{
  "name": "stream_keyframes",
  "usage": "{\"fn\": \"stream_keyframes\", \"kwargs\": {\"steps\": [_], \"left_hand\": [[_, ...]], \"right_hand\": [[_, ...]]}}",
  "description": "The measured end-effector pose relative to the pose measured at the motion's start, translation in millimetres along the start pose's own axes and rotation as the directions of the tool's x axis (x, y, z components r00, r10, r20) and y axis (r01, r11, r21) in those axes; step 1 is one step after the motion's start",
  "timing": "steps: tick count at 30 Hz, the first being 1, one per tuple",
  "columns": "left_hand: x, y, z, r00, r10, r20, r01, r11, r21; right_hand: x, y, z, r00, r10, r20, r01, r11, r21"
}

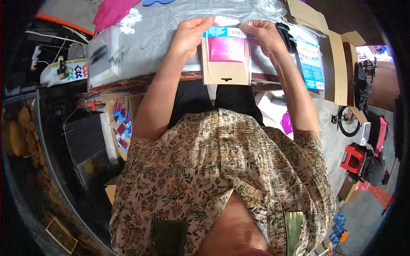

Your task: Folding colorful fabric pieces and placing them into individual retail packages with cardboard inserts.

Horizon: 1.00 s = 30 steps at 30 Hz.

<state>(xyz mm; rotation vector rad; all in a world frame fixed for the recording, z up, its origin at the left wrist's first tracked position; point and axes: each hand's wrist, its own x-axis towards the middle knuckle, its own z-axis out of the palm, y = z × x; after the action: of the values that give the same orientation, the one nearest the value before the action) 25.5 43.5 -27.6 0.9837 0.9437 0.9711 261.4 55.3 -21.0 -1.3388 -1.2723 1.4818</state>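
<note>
A clear plastic package (226,73) spans my two hands over the near edge of the table. Inside it are a beige card with a hanging slot, a blue printed strip and a bright pink packet (226,50). My left hand (190,36) pinches its far left corner between thumb and fingers. On the far right corner, my right hand (262,36) grips in the same way. The fingertips are partly hidden behind the package. A white piece shows at its far end, between the hands.
Clear plastic sleeves (103,59) are stacked on the table's left; blue-and-white packages (311,70) lie at its right. Pink cloth (112,13) and white bits (130,21) rest farther back. Below left, a cardboard box (121,123) holds blue and purple packets. Cardboard cartons (335,64) stand on the right.
</note>
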Motion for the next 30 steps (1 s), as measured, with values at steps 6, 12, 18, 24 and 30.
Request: {"fn": "stream_keyframes", "kwargs": {"steps": [6,12,18,24,30], "left_hand": [[-16.2,-9.1,-9.1,0.985,-0.142,0.095,0.162,0.949,-0.271],[-22.0,-14.0,-15.6,1.0,0.024,-0.008,-0.025,0.919,-0.393],[-22.4,-11.4,-14.0,0.997,0.041,-0.065,-0.067,0.878,-0.474],[-32.1,-2.2,-2.4,1.0,0.027,-0.009,-0.028,0.888,-0.459],[-51.9,7.8,11.2,0.996,0.073,0.052,-0.058,0.967,-0.247]], "right_hand": [[1.1,2.3,3.8,0.995,-0.05,-0.086,0.059,0.992,0.109],[-46.6,-22.4,17.7,1.0,-0.003,0.009,0.003,0.997,0.071],[-64.8,-3.8,15.9,0.997,0.036,0.07,-0.041,0.996,0.074],[-84.0,16.5,19.9,0.992,0.108,0.073,-0.118,0.982,0.15],[-95.2,-35.9,35.5,0.734,-0.679,-0.014,0.459,0.51,-0.727]]}}
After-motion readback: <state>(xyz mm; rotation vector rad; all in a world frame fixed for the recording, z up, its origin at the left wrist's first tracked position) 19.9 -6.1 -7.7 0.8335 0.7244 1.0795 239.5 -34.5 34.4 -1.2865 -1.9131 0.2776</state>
